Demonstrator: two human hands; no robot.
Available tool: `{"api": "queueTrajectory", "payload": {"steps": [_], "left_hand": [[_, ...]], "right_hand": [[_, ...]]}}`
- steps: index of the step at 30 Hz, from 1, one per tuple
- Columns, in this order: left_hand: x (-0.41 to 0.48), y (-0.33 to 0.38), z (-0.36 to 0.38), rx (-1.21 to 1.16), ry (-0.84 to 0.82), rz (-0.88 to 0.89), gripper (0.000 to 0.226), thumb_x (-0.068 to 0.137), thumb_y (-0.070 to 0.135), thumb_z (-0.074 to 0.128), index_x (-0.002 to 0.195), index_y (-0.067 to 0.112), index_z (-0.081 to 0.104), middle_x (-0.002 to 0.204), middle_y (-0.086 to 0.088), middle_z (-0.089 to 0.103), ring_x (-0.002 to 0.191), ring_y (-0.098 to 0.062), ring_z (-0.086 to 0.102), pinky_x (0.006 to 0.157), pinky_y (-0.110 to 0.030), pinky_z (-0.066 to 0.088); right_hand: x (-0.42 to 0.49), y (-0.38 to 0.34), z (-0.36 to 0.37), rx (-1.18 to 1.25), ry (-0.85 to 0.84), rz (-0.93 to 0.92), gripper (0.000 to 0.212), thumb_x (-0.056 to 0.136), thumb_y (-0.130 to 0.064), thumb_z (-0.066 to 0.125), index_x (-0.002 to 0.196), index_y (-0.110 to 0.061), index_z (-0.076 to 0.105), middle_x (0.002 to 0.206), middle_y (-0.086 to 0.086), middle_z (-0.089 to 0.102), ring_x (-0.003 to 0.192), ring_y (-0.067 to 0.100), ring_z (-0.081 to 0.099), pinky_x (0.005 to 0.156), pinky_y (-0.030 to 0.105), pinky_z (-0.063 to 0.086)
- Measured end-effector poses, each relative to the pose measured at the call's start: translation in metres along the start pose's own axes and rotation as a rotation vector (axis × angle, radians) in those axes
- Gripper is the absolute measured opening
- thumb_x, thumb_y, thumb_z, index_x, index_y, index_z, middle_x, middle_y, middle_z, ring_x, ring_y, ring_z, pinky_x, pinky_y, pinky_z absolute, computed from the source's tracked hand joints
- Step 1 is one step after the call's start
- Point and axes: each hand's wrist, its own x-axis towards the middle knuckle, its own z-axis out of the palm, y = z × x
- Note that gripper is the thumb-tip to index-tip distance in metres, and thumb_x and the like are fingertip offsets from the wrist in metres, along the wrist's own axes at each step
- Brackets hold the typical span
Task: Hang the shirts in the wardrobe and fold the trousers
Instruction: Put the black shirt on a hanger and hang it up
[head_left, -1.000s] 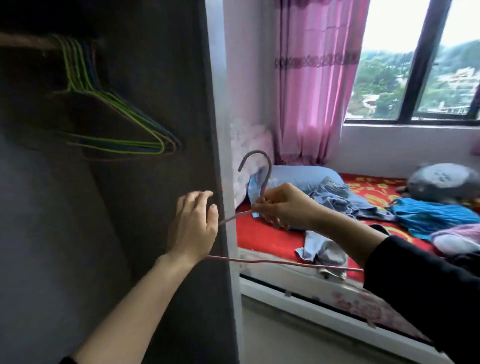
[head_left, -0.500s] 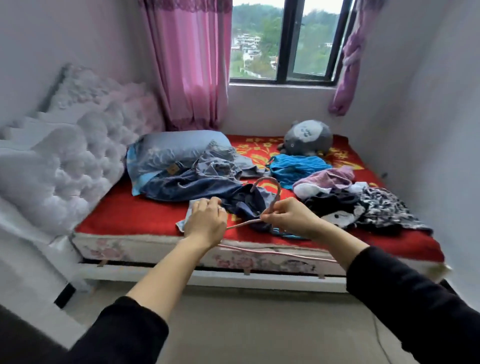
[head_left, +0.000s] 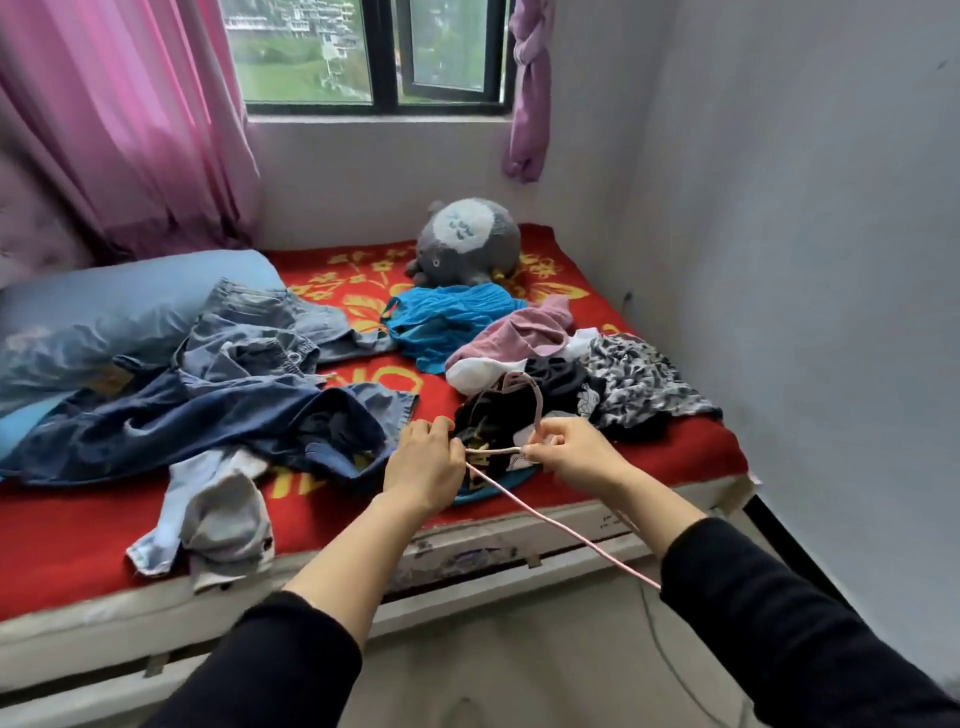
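Currently the pink wire hanger (head_left: 571, 531) is held above the front edge of the bed (head_left: 78, 535), with its hook pointing away from the person and its long bottom bar running back toward the right sleeve. The left hand (head_left: 426, 467) pinches one shoulder end of the wire; the right hand (head_left: 576, 457) pinches the neck just below the hook, so both hands are grasping the hanger. The hanger is thin, bare and carries no garment. The step in hand appears to be dressing a shirt onto it, and hanging in the wardrobe would follow. The next move probably calls for one hand to let go, lift a shirt by the collar and open the neck so that each wire shoulder can be fed in — a thin wire is likely to snag on loose cloth. Directly beneath the hands lies a dark printed garment (head_left: 498, 415). Near it are a patterned black-and-white top (head_left: 639, 379), a pink garment (head_left: 514, 327) and a blue top (head_left: 447, 317). To the left, unfolded, lie the denim trousers (head_left: 208, 415) and a pale blue shirt (head_left: 208, 509). Further off are a pillow (head_left: 104, 306) and a grey plush toy (head_left: 467, 244).
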Motion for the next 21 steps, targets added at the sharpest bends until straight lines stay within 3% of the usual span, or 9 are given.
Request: {"api": "queueTrajectory", "payload": {"steps": [9,14,21], "left_hand": [[0.171,0.02,0.065,-0.003,-0.111,-0.024,0.036,0.097,0.024,0.037,0.13,0.012,0.046,0.128,-0.015,0.049,0.119,-0.033,0.039,0.099,-0.042,0.033],[0.239,0.033,0.103,-0.011,-0.175,-0.058,0.037,0.097,0.024,0.036,0.131,0.013,0.045,0.13,-0.014,0.048,0.122,-0.032,0.038,0.1,-0.041,0.032],[0.335,0.046,0.173,-0.022,-0.249,-0.219,0.039,0.095,0.021,0.039,0.131,0.01,0.044,0.134,-0.018,0.045,0.123,-0.034,0.037,0.101,-0.041,0.033]], "right_hand": [[0.142,0.064,-0.053,0.134,0.101,0.301,0.025,0.081,-0.016,0.065,0.064,-0.017,0.047,0.056,0.004,0.048,0.045,0.015,0.042,0.042,0.023,0.034],[0.204,0.099,-0.091,0.128,0.211,0.35,0.032,0.079,-0.019,0.066,0.058,-0.014,0.043,0.046,-0.004,0.037,0.05,0.015,0.037,0.054,0.029,0.031],[0.311,0.157,-0.138,0.0,0.196,0.385,0.027,0.083,-0.015,0.06,0.066,-0.002,0.043,0.064,0.008,0.04,0.063,0.019,0.039,0.056,0.032,0.03]]}}
